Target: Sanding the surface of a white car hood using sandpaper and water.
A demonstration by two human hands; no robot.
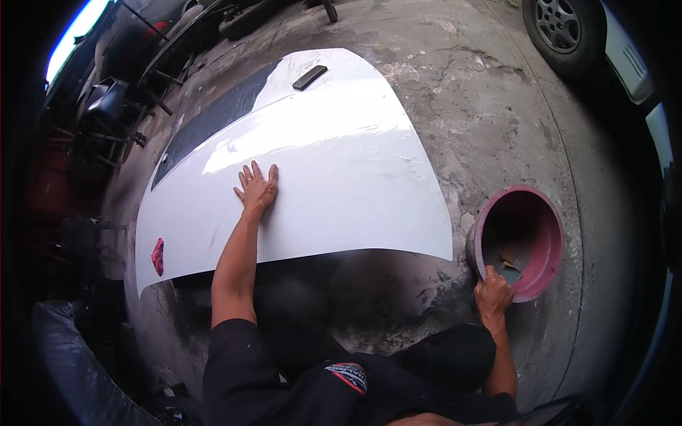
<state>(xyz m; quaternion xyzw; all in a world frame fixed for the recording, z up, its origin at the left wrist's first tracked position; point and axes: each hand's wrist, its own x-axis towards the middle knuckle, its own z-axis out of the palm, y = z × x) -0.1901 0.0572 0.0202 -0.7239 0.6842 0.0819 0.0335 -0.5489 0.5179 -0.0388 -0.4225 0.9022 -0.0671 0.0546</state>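
A white car hood (334,206) lies in front of me, its surface shiny and wet toward the far side. On its middle my left hand (258,189) rests flat, with the fingers spread. My right hand (494,292) grips the near rim of a reddish-pink round tub (547,263), which is tilted so that its inside faces me. Some water and small brownish bits (506,260) show at the bottom of the tub. A dark sanding block (310,77) sits near the hood's far edge. At the left corner of the hood lies a crumpled pink cloth (157,256).
Stained concrete floor (455,92) surrounds the hood. A car with a dark wheel (558,27) stands at the far right. Metal stands and car parts (106,99) crowd the far left. A dark padded item (78,355) is at the near left.
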